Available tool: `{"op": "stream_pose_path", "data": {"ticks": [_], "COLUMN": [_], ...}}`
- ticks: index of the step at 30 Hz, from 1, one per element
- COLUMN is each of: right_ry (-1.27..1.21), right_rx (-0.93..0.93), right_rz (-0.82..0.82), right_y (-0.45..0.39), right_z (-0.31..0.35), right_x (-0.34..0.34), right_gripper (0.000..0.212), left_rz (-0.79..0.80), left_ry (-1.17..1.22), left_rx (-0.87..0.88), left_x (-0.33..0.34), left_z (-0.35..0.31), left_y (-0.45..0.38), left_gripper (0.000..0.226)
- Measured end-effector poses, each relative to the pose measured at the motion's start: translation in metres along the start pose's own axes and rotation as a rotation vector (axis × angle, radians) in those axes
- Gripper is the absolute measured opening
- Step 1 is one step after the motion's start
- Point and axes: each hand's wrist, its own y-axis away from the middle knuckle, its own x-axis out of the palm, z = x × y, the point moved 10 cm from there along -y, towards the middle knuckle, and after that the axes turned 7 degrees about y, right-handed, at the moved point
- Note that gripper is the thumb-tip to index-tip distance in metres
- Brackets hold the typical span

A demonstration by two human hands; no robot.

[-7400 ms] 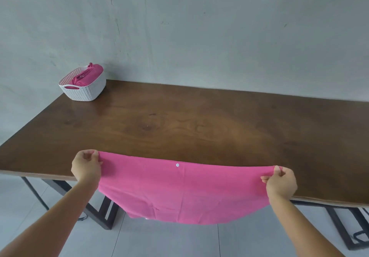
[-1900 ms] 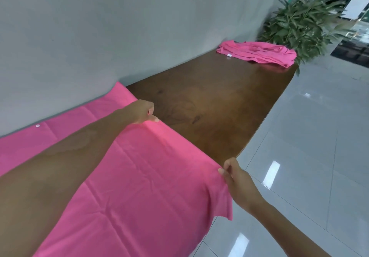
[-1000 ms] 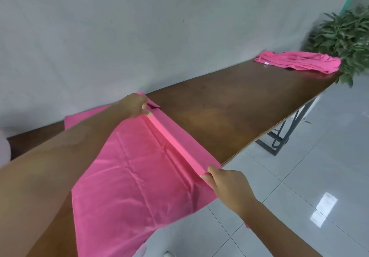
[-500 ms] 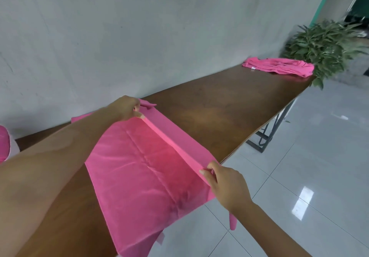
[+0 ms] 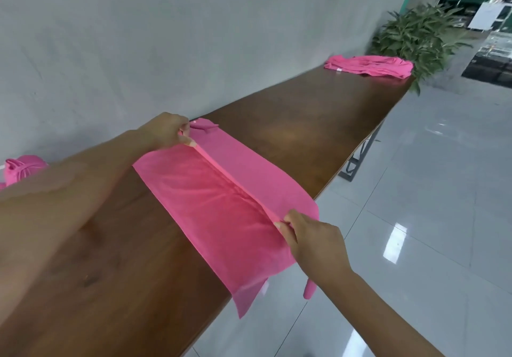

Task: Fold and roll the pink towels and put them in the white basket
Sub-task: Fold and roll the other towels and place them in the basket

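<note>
hands: two, left hand and right hand
spread towel: one
towel pile: one, count inside unclear
rolled towels: one visible at the frame's edge
table: one
potted plant: one

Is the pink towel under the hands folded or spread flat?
Partly folded: the towel has a raised fold ridge pinched by the left hand and right hand.
</note>
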Motion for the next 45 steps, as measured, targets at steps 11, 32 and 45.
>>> {"op": "stream_pose_path", "data": {"ticks": [11, 32, 45], "right_ry": [-0.097, -0.448, -1.131], "right_rx": [-0.170, 0.110, 1.045], "right_rz": [0.114, 0.510, 0.808], "right_y": [0.094, 0.092, 0.133], "right_z": [0.099, -0.040, -0.134], "right_x": [0.042, 0.102, 0.262], "right_gripper": [0.026, 0.029, 0.025], "left_rz": [0.119, 0.099, -0.066], "left_ry": [-0.026, 0.153, -0.055], "left_rx": [-0.127, -0.096, -0.310], "left_x": [0.058, 0.201, 0.266], "left_z": [0.071, -0.103, -0.124], "left_y": [0.084, 0.091, 0.094], "left_gripper": [0.035, 0.064, 0.101]}}
